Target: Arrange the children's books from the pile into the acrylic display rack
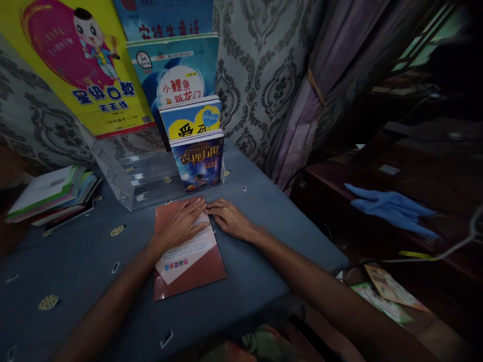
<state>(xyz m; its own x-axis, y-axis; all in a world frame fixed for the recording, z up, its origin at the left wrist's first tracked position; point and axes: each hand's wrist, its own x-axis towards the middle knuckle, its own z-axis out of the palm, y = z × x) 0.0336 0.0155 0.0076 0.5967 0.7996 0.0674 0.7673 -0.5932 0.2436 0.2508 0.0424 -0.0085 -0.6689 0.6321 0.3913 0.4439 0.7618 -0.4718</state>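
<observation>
A thin reddish-brown book (204, 266) with a pale printed panel lies flat on the table, right in front of the clear display stand. Across its upper part rests my left hand (184, 221), palm down and open, fingers stretched toward the top right corner. My right hand (230, 217) comes in from the right and touches the book at that same corner. Its fingers are slightly bent, nothing is seen lifted in them, and its fingertips nearly meet those of my left hand.
A clear stand (128, 197) holds upright books, including a dark blue one (199, 163) and a large yellow one (109, 108). Stacked books (56, 193) lie at the left on the grey-blue tablecloth (94, 311). A blue glove (392, 208) lies on dark furniture at right, beyond the table edge.
</observation>
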